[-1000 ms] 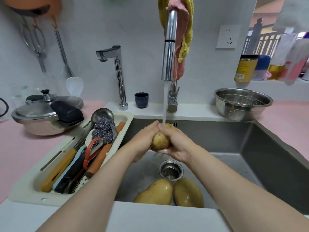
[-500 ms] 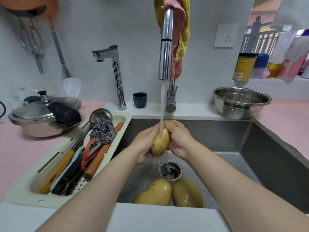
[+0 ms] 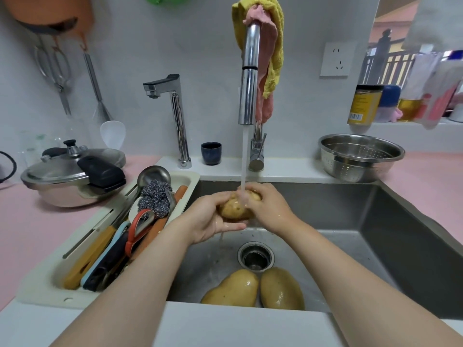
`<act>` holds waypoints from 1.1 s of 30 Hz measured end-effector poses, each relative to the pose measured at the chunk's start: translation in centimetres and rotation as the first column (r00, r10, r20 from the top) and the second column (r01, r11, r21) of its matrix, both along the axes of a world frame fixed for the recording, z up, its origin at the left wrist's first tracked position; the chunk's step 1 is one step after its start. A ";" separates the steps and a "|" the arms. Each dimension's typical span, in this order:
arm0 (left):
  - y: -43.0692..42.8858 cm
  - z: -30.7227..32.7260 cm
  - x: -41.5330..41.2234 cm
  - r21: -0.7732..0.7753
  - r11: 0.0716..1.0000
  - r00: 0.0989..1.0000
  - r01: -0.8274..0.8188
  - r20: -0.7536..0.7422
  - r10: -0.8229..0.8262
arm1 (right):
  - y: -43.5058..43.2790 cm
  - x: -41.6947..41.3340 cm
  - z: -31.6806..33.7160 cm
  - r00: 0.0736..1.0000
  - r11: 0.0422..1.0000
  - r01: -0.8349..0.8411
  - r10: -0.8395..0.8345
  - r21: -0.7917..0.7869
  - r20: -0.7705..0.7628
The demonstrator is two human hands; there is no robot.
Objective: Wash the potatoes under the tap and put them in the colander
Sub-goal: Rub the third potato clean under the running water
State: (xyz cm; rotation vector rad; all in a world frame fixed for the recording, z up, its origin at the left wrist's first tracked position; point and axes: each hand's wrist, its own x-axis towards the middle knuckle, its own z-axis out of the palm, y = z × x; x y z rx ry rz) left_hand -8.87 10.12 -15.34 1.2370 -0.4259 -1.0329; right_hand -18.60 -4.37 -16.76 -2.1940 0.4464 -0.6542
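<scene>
held potato: small tan round potato (image 3: pixel 234 209), gripped by both hands over the sink, directly under the water stream (image 3: pixel 243 156); water hits its top.
left hand (image 3: pixel 211 220): cups the potato from below and from the left, fingers curled round its underside, thumb on the near side.
right hand (image 3: pixel 270 209): fingers wrapped over the potato's top and right end. Both forearms wet.
tap: tall chrome pull-down tap (image 3: pixel 249 78), running. A yellow cloth (image 3: pixel 276 46) and a pink cloth (image 3: pixel 266 96) are draped over its neck.
other potatoes: two larger yellow wet potatoes on the sink floor at the near edge, left one (image 3: pixel 233 288) and right one (image 3: pixel 281 289), touching side by side, just in front of the round steel drain (image 3: pixel 255 256).
sink: stainless steel sink (image 3: pixel 325 209), floor wet.
colander: perforated steel colander (image 3: pixel 360 156), upright on the counter at the sink's back right corner; no potato visible in it, well apart from the hands.
left of sink: cream plastic tray (image 3: pixel 42 284) with utensils and a grey steel-wool scourer (image 3: pixel 156 196); steel pressure cooker (image 3: pixel 72 171) on the pink counter (image 3: pixel 426 176).
back ledge: slim angular chrome tap (image 3: pixel 175 108), dark blue cup (image 3: pixel 211 152) beside it.
</scene>
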 end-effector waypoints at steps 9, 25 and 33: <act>-2.4 0.1 -1.9 0.095 0.944 0.904 -0.315 0.332 0.269 | -0.4 -1.1 0.5 0.987 0.948 -0.073 0.024 -0.308 -0.159; -3.4 -0.5 -1.5 0.016 0.931 0.649 -0.365 0.721 0.243 | 0.8 -0.3 -0.3 0.987 0.827 -0.065 0.135 0.558 -0.086; -2.4 -0.5 -0.9 0.024 0.999 0.872 -0.047 0.489 0.029 | 1.2 -1.2 1.0 0.988 0.669 -0.037 0.134 0.742 -0.072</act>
